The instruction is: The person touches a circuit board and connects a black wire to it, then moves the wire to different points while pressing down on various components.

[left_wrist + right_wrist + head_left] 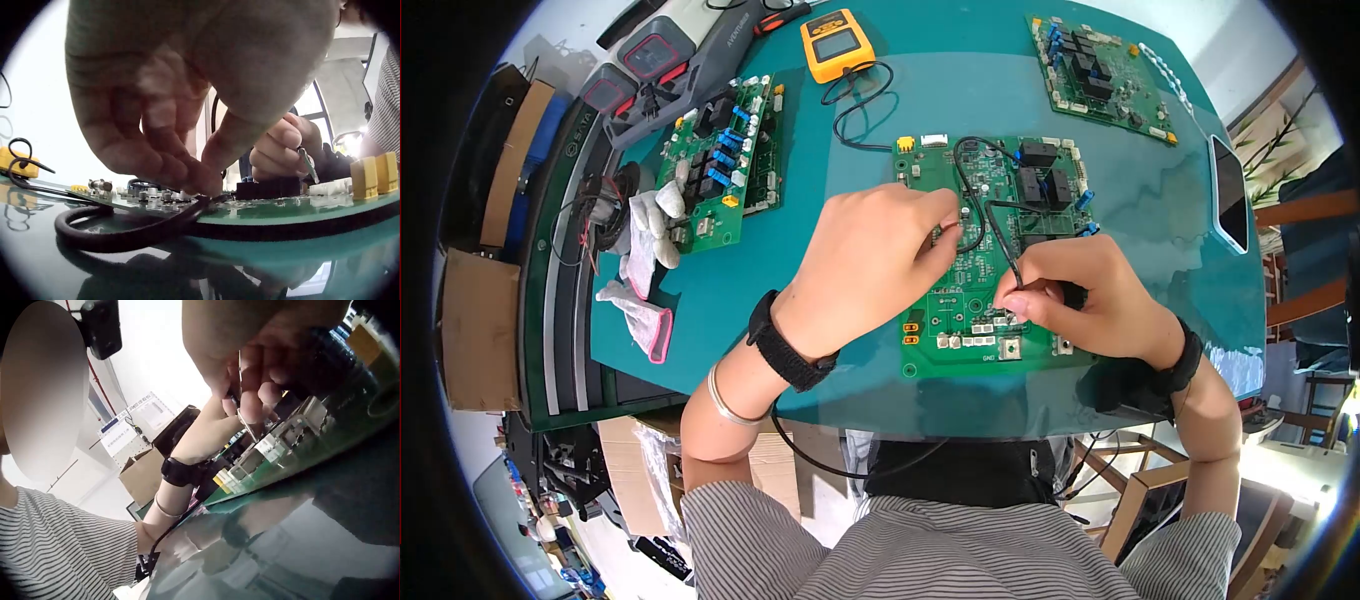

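While the head view showed the whole green circuit board (990, 260) at the bench (820, 300) near edge, left hand (870, 265) fingers pinched a black probe lead (125, 231); wrist views alone showed right hand (1080, 300) fingers gripping a metal probe tip (247, 425). Open bench lay between neighbouring boards.

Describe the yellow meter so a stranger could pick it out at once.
Start at the teal table and look to its far edge, past the circuit board under both hands. The yellow meter lies there, trailing black leads. It is the only yellow-cased device with a grey screen.
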### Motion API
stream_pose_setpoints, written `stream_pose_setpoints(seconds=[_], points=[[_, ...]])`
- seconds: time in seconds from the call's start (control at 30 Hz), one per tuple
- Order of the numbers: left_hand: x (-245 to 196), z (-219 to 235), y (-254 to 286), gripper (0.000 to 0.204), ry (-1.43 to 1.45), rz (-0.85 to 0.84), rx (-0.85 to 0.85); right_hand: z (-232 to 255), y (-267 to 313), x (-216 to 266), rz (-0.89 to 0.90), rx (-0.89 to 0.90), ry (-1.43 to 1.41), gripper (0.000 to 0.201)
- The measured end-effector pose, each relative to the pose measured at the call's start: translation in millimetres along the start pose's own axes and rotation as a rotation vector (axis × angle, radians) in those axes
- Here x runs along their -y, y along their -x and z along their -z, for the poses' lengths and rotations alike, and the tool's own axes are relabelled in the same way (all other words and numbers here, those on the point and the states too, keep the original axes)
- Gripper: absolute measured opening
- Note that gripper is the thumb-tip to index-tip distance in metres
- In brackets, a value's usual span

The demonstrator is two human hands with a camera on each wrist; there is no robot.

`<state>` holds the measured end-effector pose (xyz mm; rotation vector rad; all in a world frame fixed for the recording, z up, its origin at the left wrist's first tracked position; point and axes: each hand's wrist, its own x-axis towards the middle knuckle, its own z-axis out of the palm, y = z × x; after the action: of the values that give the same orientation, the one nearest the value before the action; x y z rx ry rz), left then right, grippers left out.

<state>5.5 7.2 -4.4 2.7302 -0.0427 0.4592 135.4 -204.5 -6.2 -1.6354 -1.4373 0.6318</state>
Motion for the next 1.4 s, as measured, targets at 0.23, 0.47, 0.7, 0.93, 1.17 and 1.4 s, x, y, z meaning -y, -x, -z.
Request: stream_pose_setpoints(seconds=[0.23, 0.47, 0.7, 0.93, 1.17, 1.4], points=[[-1.0, 2.8, 0.2, 0.012, 0.003, -0.024, 0.008, -2.2, -0.5, 0.3, 0.078, -0.037, -0.013, 0.015], [-3.0, 4.1, -0.4, 0.012, -0.027, -0.042, 0.034, -3.8, -0.4, -0.7, 0.095, -0.031, -0.005, 0.014], [-1.4, 2.2, 0.4, 0.010, 0.017, -0.037, 0.028, -3.3, 1.1, -0.2, 0.094, -0.048, 0.028, 0.013], [-2.5, 3.1, 0.3, 0.011, -0.003, -0.040, 0.029, -4.4, -1.0, 0.2, 0.133, -0.044, 0.024, 0.013], [-1.9, 2.7, 0.5, 0.010, -0.008, -0.033, 0.036, -4.0, 1.0, -1.0, 0.122, -0.047, 0.024, 0.013], [-1.8, 2.8, 0.3, 0.009, -0.013, -0.035, 0.037, -3.9, -0.3, -3.1, 0.190, -0.034, 0.030, 0.016]])
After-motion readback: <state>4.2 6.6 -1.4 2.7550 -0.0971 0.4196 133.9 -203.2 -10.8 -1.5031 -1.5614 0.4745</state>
